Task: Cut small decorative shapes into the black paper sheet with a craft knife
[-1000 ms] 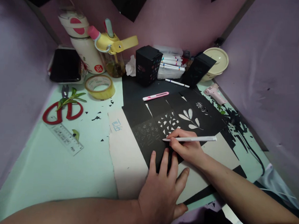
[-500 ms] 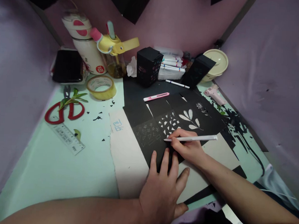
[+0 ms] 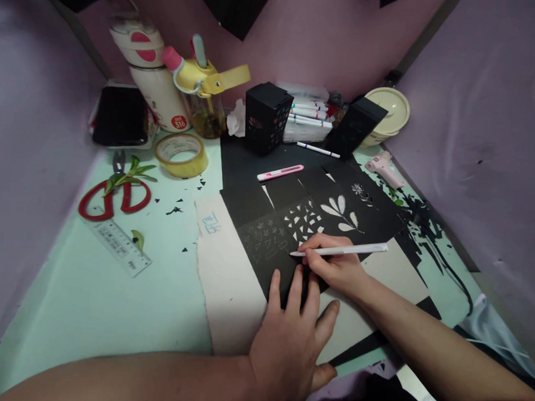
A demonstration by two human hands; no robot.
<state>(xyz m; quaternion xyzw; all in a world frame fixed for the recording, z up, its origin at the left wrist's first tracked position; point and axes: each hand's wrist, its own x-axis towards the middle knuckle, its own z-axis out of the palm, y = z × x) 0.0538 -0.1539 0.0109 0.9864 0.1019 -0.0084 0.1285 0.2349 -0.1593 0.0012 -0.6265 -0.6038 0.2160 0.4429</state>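
In my right hand [image 3: 333, 265] is a white pen [image 3: 350, 250], pinched near its tip. The tip meets the black card [image 3: 258, 257], beside small outlined stars, triangles and rectangles. My left hand [image 3: 289, 339] lies flat on the lower part of that card, fingers spread. Above my right hand, the black paper has cut-out triangles [image 3: 303, 217] and a cut-out leaf sprig [image 3: 340, 213] showing white. A torn-edged white sheet [image 3: 227, 282] lies under the card's left side. Farther back is a pink-and-white craft knife [image 3: 280, 172].
Red-handled scissors [image 3: 115, 198], a clear ruler [image 3: 121, 247] and a tape roll [image 3: 181, 154] lie left. Bottles, a black paper box [image 3: 267, 117], white markers [image 3: 307, 122] and a lidded cream bowl [image 3: 385, 117] stand behind. Black paper scraps [image 3: 427, 227] and a pink glue gun [image 3: 386, 169] are right.
The pen tip in my right hand has shifted slightly left and down on the black card. My left hand has stayed in place.
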